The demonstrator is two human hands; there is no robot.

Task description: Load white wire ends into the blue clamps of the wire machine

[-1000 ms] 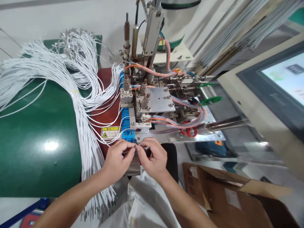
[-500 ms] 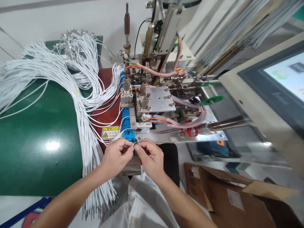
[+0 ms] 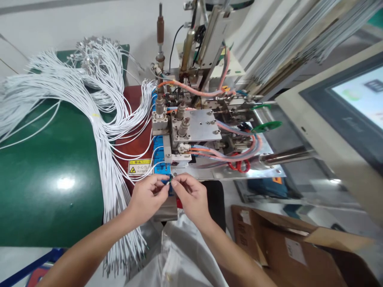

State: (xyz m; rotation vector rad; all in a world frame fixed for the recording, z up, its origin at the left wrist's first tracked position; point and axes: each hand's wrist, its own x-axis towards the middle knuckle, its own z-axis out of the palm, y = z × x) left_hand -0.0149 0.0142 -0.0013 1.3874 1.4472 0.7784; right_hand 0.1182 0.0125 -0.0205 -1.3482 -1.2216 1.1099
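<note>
My left hand (image 3: 150,198) is closed in a pinch on the end of a thin white cable, most of it hidden by the fingers. Opposite it, my right hand (image 3: 190,198) pinches at the same spot, thumb and forefinger against the tip. Between the fingertips shows a small dark green bit, the cable end (image 3: 170,180), too small to make out fully. Just behind the fingers runs a row of blue cable holders (image 3: 162,168) at the machine's edge, with several white cables leading into it. A thick bundle of white cables (image 3: 100,135) hangs to the left.
A green mat (image 3: 50,187) covers the left table. The machine (image 3: 196,123) carries metal blocks, orange tubes and a green-rimmed wire spool (image 3: 267,118). At right are a screen (image 3: 350,99) and a cardboard box (image 3: 287,247). A warning label (image 3: 140,167) lies by the blue holders.
Both hands stay almost in place. The right thumb and fingers have shifted slightly, and a green bit now shows between the fingertips where a pale cable tip showed before.
</note>
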